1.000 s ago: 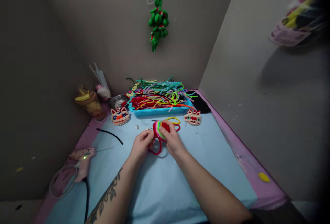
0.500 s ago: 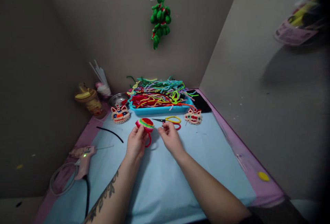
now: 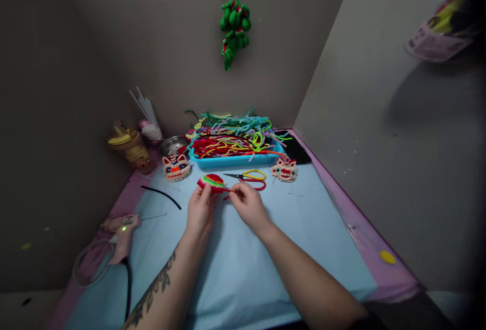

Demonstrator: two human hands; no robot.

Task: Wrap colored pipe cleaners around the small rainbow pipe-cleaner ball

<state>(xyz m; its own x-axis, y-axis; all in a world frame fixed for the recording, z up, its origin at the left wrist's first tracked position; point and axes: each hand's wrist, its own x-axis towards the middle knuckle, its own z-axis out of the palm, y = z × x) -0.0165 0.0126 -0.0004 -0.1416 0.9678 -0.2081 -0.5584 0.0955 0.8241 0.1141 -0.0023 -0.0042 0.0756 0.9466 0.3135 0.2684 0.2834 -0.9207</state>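
A small round striped piece (image 3: 212, 182) in red, yellow, green and pink sits between the thumb and fingers of my left hand (image 3: 201, 206), above the middle of the blue cloth. From its right side a red fuzzy stem (image 3: 226, 190) runs to my right hand (image 3: 247, 202), whose thumb and fingertips pinch it. Just behind my right hand lie scissors (image 3: 250, 175) with one yellow and one red handle, blades pointing left. A cream animal face with blue and orange parts (image 3: 176, 169) is at the left, and another cream and red face (image 3: 284, 170) at the right.
Behind the hands stands a blue tray (image 3: 235, 161) heaped with coloured stems. A metal bowl (image 3: 172, 145), a brown cup (image 3: 134, 150) and a black flat object (image 3: 296, 149) flank it. At left lie a black stem (image 3: 163, 196) and a pink glue gun (image 3: 124, 239) with its cable.
My right hand has moved slightly left and now pinches the red stem. The red loop that hung below the striped piece is now drawn out to the right.
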